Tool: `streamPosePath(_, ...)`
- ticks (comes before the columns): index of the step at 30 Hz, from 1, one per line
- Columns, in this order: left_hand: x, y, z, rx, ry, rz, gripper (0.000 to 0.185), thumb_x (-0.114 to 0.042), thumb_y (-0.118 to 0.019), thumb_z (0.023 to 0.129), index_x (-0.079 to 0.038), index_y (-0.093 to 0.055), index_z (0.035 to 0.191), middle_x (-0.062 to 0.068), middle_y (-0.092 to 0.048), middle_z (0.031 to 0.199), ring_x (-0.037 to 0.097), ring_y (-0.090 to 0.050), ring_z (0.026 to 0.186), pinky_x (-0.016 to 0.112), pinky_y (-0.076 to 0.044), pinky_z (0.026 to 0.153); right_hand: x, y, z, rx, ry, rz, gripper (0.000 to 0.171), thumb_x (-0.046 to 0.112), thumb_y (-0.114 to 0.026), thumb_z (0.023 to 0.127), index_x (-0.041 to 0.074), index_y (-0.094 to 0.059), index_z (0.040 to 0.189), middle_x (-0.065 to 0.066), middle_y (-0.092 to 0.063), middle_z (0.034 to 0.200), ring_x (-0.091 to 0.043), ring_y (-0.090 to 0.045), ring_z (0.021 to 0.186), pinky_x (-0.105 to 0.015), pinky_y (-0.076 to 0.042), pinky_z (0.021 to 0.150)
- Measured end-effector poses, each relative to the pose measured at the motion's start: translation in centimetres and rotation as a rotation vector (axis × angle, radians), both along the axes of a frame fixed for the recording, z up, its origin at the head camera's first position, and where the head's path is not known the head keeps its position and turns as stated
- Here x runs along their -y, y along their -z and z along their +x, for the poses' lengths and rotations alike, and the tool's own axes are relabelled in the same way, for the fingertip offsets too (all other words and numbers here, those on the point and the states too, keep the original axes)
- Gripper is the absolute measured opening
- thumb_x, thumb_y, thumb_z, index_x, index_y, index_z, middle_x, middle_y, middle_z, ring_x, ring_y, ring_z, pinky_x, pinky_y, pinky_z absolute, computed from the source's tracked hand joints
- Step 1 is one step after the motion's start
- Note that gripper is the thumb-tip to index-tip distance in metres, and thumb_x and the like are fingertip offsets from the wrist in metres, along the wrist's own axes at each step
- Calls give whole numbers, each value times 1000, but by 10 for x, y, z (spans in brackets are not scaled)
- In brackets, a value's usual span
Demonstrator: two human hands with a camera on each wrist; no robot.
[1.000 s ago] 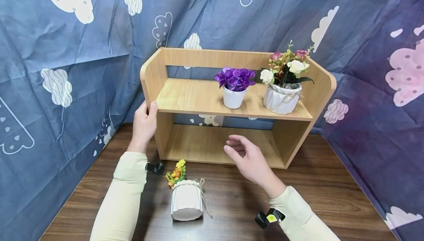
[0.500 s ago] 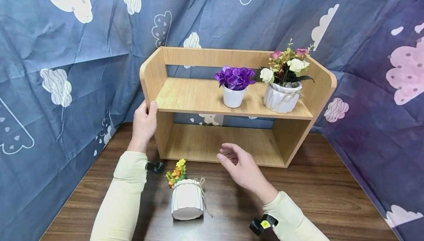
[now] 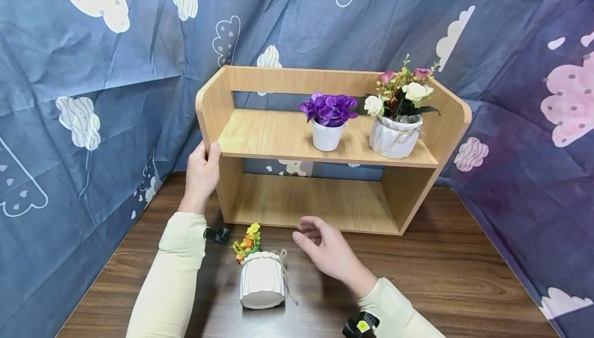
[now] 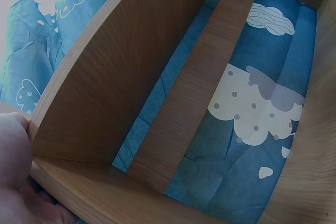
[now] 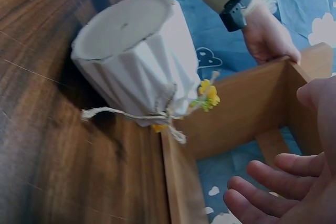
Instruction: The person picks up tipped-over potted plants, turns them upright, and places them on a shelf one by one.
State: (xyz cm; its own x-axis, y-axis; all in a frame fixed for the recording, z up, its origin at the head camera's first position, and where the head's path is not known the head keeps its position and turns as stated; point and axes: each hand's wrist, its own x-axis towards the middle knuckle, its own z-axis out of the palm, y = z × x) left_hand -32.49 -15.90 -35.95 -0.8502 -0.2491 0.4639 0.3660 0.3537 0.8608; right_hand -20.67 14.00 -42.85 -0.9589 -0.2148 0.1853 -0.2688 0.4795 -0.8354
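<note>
My left hand (image 3: 201,178) grips the left side panel of a light wooden two-tier shelf (image 3: 260,129), its thumb on the front edge at the upper board. In the left wrist view part of that hand (image 4: 18,171) shows against the panel edge. A white fluted flowerpot (image 3: 262,281) with yellow and orange flowers and a twine bow lies on its side on the table, base towards me. To the right of this pot, and apart from it, my right hand (image 3: 327,250) hovers with loosely bent fingers and holds nothing. The right wrist view shows the pot's base (image 5: 126,27).
On the upper board stand a small white pot of purple flowers (image 3: 328,121) and a white pot of roses (image 3: 396,137) at the right end. A dark wooden table (image 3: 445,276) bears the shelf. Behind hangs a blue cloud-patterned cloth (image 3: 144,106).
My right hand has moved left and towards me, from before the lower compartment to nearer the lying flowerpot. My left hand, the shelf and the pots stay where they were.
</note>
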Motion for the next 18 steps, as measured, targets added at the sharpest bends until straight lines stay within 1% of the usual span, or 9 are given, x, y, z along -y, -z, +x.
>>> streamPosePath(4, 0, 0, -1, 0, -1, -2, 44, -27, -49, 113, -2, -63, 145, 25, -67, 144, 34, -63, 125, 52, -48, 114, 2, 8, 1, 10, -19, 14, 44, 28, -73, 102, 0, -67, 135, -11, -77, 123, -23, -74, 110, -29, -59, 92)
streamPosePath(8, 0, 0, -1, 3, 1, -2, 44, -28, -48, 113, -3, -63, 146, 24, -66, 146, 34, -63, 127, 52, -48, 115, 5, 14, 3, 4, -38, 21, 46, 30, -73, 102, -1, -66, 136, -14, -77, 123, -24, -74, 109, -27, -59, 90)
streamPosePath(13, 0, 1, 0, 7, 3, 2, 45, -29, -48, 113, -3, -63, 147, 24, -66, 146, 33, -62, 128, 52, -47, 115, 8, 21, 5, 0, -60, 25, 46, 30, -72, 102, -3, -66, 135, -18, -76, 123, -25, -74, 107, -28, -59, 90)
streamPosePath(18, -1, 0, 1, 0, 5, 6, 44, -27, -48, 113, -2, -63, 146, 24, -66, 145, 33, -63, 127, 52, -47, 115, 11, 25, 7, 11, -80, 22, 47, 31, -72, 102, -3, -66, 134, -19, -76, 123, -25, -74, 106, -29, -59, 90)
